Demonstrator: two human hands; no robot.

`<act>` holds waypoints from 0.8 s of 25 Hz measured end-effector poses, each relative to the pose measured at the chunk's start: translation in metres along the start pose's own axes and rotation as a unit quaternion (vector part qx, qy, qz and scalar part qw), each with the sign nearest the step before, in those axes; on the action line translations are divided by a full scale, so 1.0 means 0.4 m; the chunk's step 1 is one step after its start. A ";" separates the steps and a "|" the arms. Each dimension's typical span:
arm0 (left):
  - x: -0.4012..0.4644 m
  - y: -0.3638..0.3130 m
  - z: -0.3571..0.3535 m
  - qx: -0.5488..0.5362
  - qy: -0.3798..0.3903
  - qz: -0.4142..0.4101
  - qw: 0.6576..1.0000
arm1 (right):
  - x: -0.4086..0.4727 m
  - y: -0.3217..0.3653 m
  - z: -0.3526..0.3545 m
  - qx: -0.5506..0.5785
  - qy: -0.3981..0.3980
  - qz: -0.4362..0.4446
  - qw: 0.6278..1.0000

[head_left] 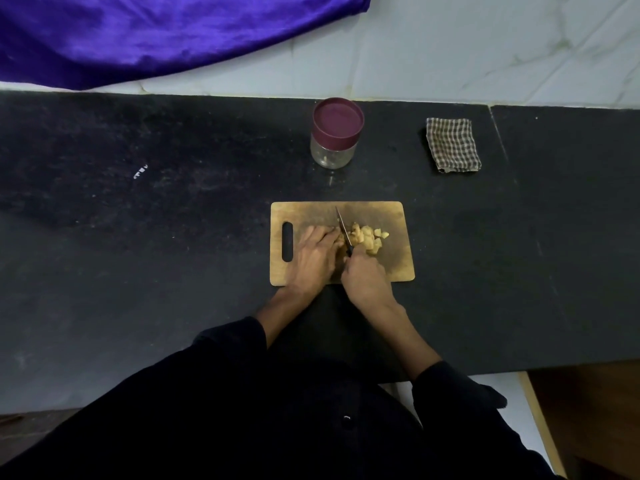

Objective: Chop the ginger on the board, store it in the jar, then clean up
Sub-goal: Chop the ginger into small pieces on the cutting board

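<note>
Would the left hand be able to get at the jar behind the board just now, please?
Probably yes: the left hand lies on the cutting board, apparently steadying ginger beside the knife. The jar stands lidded beyond the board, with bare counter between. It must release first.

In front of me a black stone counter (138, 237) spans the frame. Behind it, pale marble-veined wall tiles (485, 46). Purple cloth (138, 32) hangs at upper left. Wooden furniture (588, 410) occupies lower right. Lighting is dim.

A purple cloth (149, 32) hung over the black counter's (138, 237) far left corner, against the white tiled wall (485, 46).
</note>
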State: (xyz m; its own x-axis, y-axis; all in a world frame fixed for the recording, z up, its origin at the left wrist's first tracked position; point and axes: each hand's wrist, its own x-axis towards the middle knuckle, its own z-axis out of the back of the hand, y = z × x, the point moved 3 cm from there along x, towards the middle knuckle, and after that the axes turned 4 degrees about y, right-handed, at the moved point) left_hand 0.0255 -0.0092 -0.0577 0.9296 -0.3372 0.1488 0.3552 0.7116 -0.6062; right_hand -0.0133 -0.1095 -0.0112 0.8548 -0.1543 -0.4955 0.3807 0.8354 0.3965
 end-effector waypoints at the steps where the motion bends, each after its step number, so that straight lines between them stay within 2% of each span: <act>1: 0.001 0.001 0.000 0.001 -0.004 -0.002 1.000 | 0.007 0.006 0.006 0.001 0.008 -0.001 1.000; 7: 0.005 0.001 -0.006 0.008 -0.011 0.000 1.000 | 0.022 0.019 0.023 0.005 0.024 -0.018 1.000; 13: 0.006 -0.002 0.002 -0.018 -0.036 0.024 0.999 | -0.042 -0.042 -0.029 -0.002 0.042 -0.041 0.998; 20: -0.003 -0.009 0.020 -0.030 -0.018 -0.009 0.999 | -0.037 -0.076 -0.010 0.099 0.024 -0.034 0.994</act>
State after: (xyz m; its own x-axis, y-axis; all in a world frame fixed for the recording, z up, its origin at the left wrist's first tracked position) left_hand 0.0239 -0.0062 -0.0496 0.9265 -0.3264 0.1871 0.3660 0.6666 -0.6494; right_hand -0.0389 -0.1306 -0.0193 0.8090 -0.1769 -0.5605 0.5025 0.7028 0.5035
